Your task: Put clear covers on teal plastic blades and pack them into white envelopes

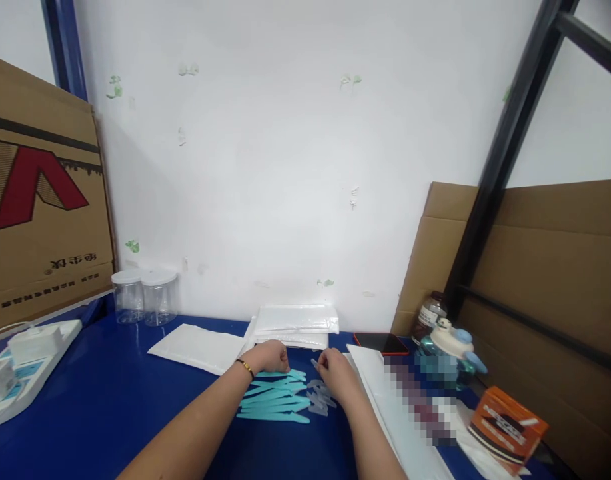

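A row of slim teal plastic sticks (275, 403), shaped like eyebrow razors, lies on the blue table (150, 393) before me. To their right is a small pile of translucent plastic pieces (319, 402), cap-like in shape. My left hand (274, 357) is closed just above the far end of the teal row; its fingertips point down and what they hold, if anything, is hidden. My right hand (336, 372) pinches one small translucent piece (314, 363) between thumb and finger, beyond the pile. The two hands are a short way apart.
White padded mailers (295, 319) are stacked against the wall, with another mailer (200, 347) at left. Clear jars (159, 300) and a power strip (35, 367) stand further left. On the right are a phone (381, 343), a teal bottle (445, 357) and an orange box (508, 427).
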Demonstrator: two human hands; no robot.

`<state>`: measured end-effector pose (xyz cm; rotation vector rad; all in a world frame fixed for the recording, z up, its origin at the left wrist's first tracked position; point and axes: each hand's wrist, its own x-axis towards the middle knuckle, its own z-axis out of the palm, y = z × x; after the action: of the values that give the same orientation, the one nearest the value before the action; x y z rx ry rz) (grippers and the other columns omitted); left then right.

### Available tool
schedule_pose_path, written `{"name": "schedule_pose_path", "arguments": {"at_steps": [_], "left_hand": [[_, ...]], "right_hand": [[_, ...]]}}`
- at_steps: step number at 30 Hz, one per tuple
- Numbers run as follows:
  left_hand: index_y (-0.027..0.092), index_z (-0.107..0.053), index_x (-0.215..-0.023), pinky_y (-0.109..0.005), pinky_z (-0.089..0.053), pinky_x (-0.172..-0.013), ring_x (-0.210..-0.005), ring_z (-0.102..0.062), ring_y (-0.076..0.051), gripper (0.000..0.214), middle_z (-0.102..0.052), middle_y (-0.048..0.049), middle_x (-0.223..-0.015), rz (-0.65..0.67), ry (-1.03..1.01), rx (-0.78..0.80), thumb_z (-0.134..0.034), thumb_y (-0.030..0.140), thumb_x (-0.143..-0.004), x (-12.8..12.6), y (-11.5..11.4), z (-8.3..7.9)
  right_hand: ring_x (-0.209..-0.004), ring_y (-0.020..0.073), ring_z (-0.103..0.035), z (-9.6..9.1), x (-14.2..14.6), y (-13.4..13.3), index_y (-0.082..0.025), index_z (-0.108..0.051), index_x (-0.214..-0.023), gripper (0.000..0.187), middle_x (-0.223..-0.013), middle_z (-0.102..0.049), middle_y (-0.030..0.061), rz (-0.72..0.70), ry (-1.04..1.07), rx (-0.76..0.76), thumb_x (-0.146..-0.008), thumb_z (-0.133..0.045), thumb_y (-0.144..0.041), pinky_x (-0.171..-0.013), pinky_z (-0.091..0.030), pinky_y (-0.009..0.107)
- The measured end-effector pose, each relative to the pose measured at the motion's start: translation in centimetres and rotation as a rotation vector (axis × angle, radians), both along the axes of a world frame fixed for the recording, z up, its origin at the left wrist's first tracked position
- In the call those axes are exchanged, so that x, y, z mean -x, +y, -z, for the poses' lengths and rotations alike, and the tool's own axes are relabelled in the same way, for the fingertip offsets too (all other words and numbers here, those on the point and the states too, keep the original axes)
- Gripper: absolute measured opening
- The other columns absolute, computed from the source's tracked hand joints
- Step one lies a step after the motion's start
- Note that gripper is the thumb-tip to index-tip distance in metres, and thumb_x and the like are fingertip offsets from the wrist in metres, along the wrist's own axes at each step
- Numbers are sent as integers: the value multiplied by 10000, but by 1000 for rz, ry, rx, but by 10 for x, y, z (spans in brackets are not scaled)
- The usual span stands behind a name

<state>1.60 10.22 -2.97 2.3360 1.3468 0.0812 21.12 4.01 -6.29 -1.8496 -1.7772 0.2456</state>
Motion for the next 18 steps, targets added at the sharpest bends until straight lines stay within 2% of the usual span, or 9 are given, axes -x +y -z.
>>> {"name": "schedule_pose_path", "arguments": {"at_steps": [3,6,10,13,18], "left_hand": [[185,-668,-665,-244,-412,-580,-681,-604,-193,140,-690,-31,-705,-12,-79,-17,-578,275,-605,6,0,3],[189,-626,-783,-235,-423,-632,-693,-601,-165,208,-687,-22,-755,-19,-181,-39,-487,335,-731,12,-2,5],[195,-527,-947,-209,-397,-563,-575,-541,-120,308,-630,11,-685,-17,-359,-25,-313,400,-861,21,-11,8],[198,-532,-899,-205,-366,-563,-589,-490,-117,275,-555,33,-642,-23,-500,-84,-377,419,-846,27,-20,10],[195,-590,-822,-209,-348,-612,-681,-486,-125,179,-538,32,-713,-42,-535,-170,-539,350,-749,32,-29,12]], "right_hand": [[-698,159,-570,-2,0,0,-189,-565,-679,61,-737,-630,33,-5,80,-22,-730,-544,-163,-610,-351,230],[-637,152,-557,-4,0,2,-193,-554,-665,59,-663,-615,12,-24,180,-63,-713,-540,-160,-584,-356,227],[-546,139,-541,-8,1,4,-190,-568,-714,49,-609,-572,-10,-49,389,-107,-718,-535,-227,-541,-379,226],[-492,132,-529,-11,3,3,-174,-588,-747,128,-582,-547,-19,-94,550,-96,-722,-539,-289,-514,-393,229],[-499,122,-529,-12,8,1,-153,-630,-760,248,-619,-582,2,-142,688,-101,-747,-538,-383,-497,-374,221]]}}
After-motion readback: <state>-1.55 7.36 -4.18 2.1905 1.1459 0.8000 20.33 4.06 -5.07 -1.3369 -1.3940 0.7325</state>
